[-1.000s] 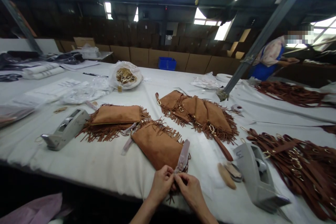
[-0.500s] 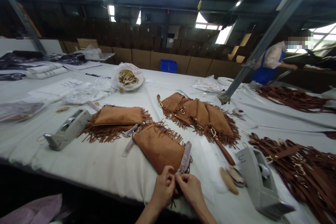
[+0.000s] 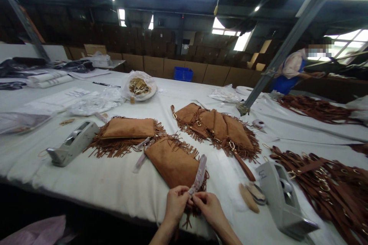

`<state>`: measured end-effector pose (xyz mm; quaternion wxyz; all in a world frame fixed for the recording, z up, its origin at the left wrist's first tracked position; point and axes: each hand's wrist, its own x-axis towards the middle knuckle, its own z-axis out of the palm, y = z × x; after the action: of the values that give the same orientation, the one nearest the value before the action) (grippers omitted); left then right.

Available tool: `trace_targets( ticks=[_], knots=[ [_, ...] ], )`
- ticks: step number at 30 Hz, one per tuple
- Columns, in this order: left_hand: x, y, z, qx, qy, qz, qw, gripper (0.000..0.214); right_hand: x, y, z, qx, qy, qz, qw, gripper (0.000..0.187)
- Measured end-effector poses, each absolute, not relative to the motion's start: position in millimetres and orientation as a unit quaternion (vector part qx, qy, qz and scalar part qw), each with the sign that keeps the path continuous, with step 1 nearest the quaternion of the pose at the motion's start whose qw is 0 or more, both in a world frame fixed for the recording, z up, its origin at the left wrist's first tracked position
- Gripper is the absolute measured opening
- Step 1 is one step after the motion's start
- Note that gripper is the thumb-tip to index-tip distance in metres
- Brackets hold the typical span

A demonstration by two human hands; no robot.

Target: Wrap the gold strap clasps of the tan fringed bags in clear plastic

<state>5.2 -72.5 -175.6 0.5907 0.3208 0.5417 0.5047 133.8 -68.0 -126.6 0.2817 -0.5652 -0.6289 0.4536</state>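
Observation:
A tan suede fringed bag (image 3: 172,162) lies in front of me on the white-covered table (image 3: 100,183). A pale wrapped strip (image 3: 198,178) runs along its near corner. My left hand (image 3: 176,204) and my right hand (image 3: 211,209) meet at the lower end of that strip, fingers pinched on it. Dark fringe hangs below between the two hands. What the fingertips grip beneath the strip is hidden.
A second fringed bag (image 3: 126,130) lies to the left, several more (image 3: 218,126) behind. Grey tape dispensers stand at left (image 3: 73,143) and right (image 3: 283,199). Brown straps (image 3: 330,183) pile at right. Another person (image 3: 293,69) works at the far right.
My hands stay pinched at the strip's end and have shifted slightly lower in view. The bag has not moved.

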Motion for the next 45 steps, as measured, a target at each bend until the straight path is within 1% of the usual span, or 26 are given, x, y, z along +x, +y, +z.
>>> trace_targets(
  ticks=[3, 6, 8, 10, 13, 18, 20, 22, 24, 27, 32, 37, 41, 45],
  knots=[
    [3.4, -72.5, -173.6, 0.297, 0.536, 0.511, 0.603, 0.018, 132.5, -71.3, -130.2, -0.609, -0.567, 0.453, 0.320, 0.028],
    [0.7, -72.8, -171.2, 0.277, 0.525, 0.515, 0.618, 0.020, 131.4, -71.7, -135.5, -0.631, -0.512, 0.465, 0.351, 0.034],
    [-2.0, -73.2, -169.7, 0.267, 0.513, 0.515, 0.632, 0.022, 131.1, -70.0, -136.0, -0.616, -0.541, 0.464, 0.336, 0.029],
    [-5.9, -73.8, -168.4, 0.264, 0.495, 0.512, 0.650, 0.024, 130.7, -67.7, -132.3, -0.596, -0.602, 0.429, 0.312, 0.025],
    [-13.0, -73.9, -168.0, 0.274, 0.467, 0.498, 0.677, 0.034, 128.7, -64.3, -122.2, -0.568, -0.676, 0.371, 0.287, 0.026],
    [-16.5, -71.8, -173.6, 0.270, 0.462, 0.497, 0.683, 0.047, 132.3, -54.5, -114.6, -0.493, -0.735, 0.392, 0.253, 0.029],
    [-14.4, -71.7, -176.2, 0.255, 0.470, 0.518, 0.668, 0.049, 142.1, -48.3, -114.8, -0.510, -0.719, 0.381, 0.280, 0.032],
    [-12.0, -72.6, -177.9, 0.240, 0.479, 0.541, 0.648, 0.051, 155.2, -44.3, -113.0, -0.565, -0.671, 0.350, 0.328, 0.039],
    [-9.9, -73.9, -178.6, 0.232, 0.488, 0.559, 0.629, 0.051, 165.8, -46.2, -108.6, -0.618, -0.619, 0.319, 0.364, 0.043],
    [-7.3, -75.8, -178.3, 0.231, 0.498, 0.574, 0.608, 0.049, 163.8, -61.4, -103.5, -0.639, -0.591, 0.309, 0.384, 0.042],
    [-5.5, -79.2, -175.8, 0.244, 0.501, 0.588, 0.587, 0.048, 119.0, -84.7, -116.5, -0.585, -0.579, 0.387, 0.415, 0.042],
    [-10.7, -84.1, -171.5, 0.285, 0.493, 0.588, 0.574, 0.042, 92.1, -77.0, -124.8, -0.548, -0.571, 0.455, 0.408, 0.046],
    [-14.6, -89.0, -170.9, 0.387, 0.513, 0.553, 0.530, 0.033, 94.4, -69.2, -125.0, -0.529, -0.555, 0.498, 0.405, 0.053],
    [-12.6, -93.2, -171.4, 0.452, 0.555, 0.519, 0.468, 0.026, 100.1, -68.6, -132.3, -0.543, -0.563, 0.479, 0.400, 0.056]
  ],
)
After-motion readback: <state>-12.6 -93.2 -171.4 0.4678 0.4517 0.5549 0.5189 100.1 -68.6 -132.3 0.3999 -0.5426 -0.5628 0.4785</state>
